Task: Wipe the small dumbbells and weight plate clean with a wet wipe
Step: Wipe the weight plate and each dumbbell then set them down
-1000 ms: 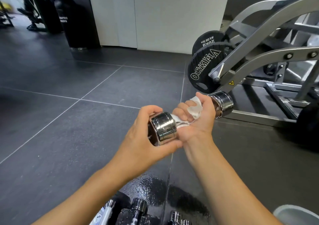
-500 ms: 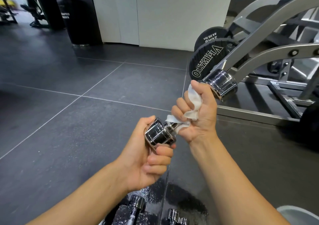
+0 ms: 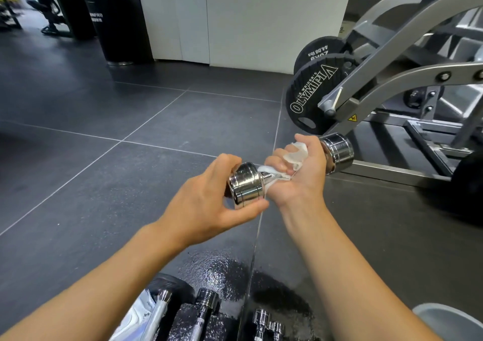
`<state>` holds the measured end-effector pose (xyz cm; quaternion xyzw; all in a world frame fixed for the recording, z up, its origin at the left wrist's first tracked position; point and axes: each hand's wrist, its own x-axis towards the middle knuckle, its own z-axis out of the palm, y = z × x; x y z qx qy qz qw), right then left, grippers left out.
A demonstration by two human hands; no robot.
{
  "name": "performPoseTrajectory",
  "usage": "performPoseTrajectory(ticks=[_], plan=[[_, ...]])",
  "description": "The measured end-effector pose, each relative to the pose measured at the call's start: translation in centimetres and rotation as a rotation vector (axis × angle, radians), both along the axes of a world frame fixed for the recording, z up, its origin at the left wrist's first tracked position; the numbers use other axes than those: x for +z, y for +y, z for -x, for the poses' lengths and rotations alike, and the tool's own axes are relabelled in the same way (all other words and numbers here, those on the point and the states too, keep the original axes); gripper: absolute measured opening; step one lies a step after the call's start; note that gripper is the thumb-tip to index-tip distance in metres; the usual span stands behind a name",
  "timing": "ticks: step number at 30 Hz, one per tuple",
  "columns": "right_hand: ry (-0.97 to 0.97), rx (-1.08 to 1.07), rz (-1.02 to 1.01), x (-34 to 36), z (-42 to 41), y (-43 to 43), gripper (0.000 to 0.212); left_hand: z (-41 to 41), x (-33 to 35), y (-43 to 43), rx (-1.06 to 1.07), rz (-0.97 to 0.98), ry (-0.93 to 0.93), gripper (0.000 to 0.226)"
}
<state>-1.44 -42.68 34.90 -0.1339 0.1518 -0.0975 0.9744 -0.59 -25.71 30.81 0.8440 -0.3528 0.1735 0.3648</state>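
A person is holding a small chrome dumbbell (image 3: 287,173) up in the air over a dark tiled floor (image 3: 104,157), roughly level and angled away to the right. The left hand (image 3: 209,204) is cupping the near head of the dumbbell, thumb underneath and fingers curled over the top, closed on it. The right hand (image 3: 298,170) is wrapping round the handle with a white wet wipe (image 3: 295,155) bunched between palm and bar, its fingers closed tight on the wipe and the handle together (a loose tail of wipe is hanging down beside the near head). The far head is sticking out past the right fist.

Behind it, to the right, a grey weight machine (image 3: 407,61) is standing on the floor, carrying two black weight plates; the nearer weight plate (image 3: 313,97) is reading OLYMPIA and the one behind is marked 20 kg.

At the bottom edge, between the forearms, more chrome dumbbells (image 3: 264,322) are lying on the floor beside a wet patch (image 3: 222,270), near a flat white packet (image 3: 141,317) (its label is too blurred to read). A pale rounded object is peeking in at the lower right corner, and I cannot tell what it is.
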Motion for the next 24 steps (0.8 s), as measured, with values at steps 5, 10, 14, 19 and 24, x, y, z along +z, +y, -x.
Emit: performPoseTrajectory(ticks=[5, 10, 14, 19, 24], plan=[[-0.248, 0.102, 0.065, -0.2, -0.1, -0.1, 0.047, 1.8, 1.5, -2.0, -0.173, 0.705, 1.371, 0.055], [-0.37, 0.121, 0.243, -0.1, -0.2, 0.2, 0.044, 2.1, 2.0, -0.7, -0.243, 0.705, 1.906, 0.06], [-0.279, 0.081, 0.209, 0.3, -0.4, 0.6, 0.048, 2.7, 1.2, -1.6, -0.162, 0.778, 1.374, 0.054], [-0.194, 0.062, 0.045, 0.2, -0.5, 0.9, 0.051, 0.1, -0.2, 0.9, -0.095, 0.147, 0.015, 0.061], [-0.135, 0.073, 0.026, -0.1, -0.4, 1.1, 0.05, -2.3, -0.9, 2.4, -0.111, -0.052, -0.475, 0.067]])
